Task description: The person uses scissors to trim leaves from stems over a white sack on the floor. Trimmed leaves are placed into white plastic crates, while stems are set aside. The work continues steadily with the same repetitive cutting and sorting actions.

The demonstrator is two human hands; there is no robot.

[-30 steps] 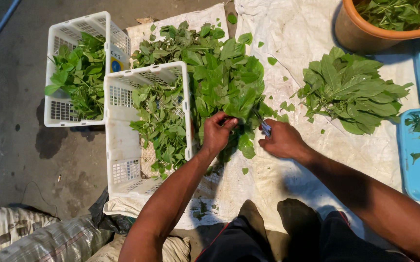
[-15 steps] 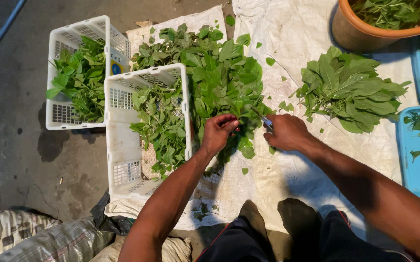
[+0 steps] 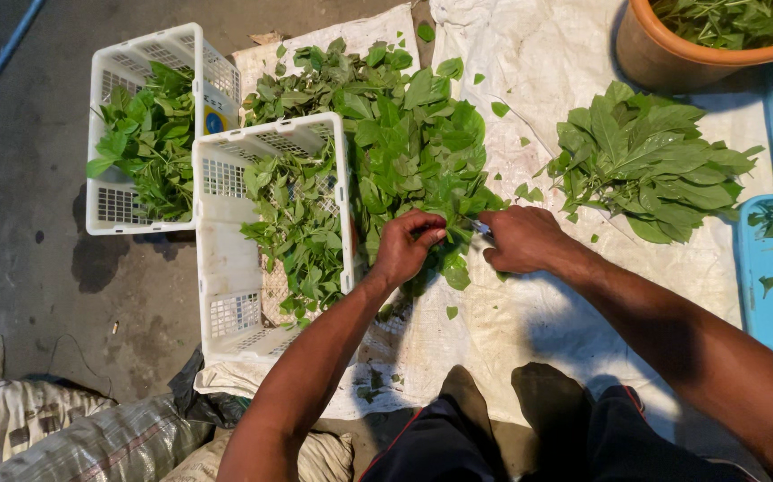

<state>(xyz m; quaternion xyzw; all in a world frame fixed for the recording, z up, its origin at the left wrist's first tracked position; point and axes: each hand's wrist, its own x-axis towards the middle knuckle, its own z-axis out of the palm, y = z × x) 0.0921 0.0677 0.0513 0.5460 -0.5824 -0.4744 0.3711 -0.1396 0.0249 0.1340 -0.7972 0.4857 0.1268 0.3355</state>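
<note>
Green leafy stems (image 3: 413, 152) lie in a big pile on the white woven sheet (image 3: 529, 321), and both your hands meet at the near edge of this pile. Your left hand (image 3: 409, 245) comes in from below with the forearm straight and the wrist bent a little; its fingers (image 3: 427, 234) are curled narrow and pinch a stem of the leaves. Your right hand (image 3: 520, 239) reaches in from the right side, the forearm lying across the sheet, and its fingers are closed around a small thing with a pale tip; what it is I cannot tell. The two hands are just beside each other, nearly touching. Left of your left hand stands a white plastic crate (image 3: 226, 286) with leaves inside.
</note>
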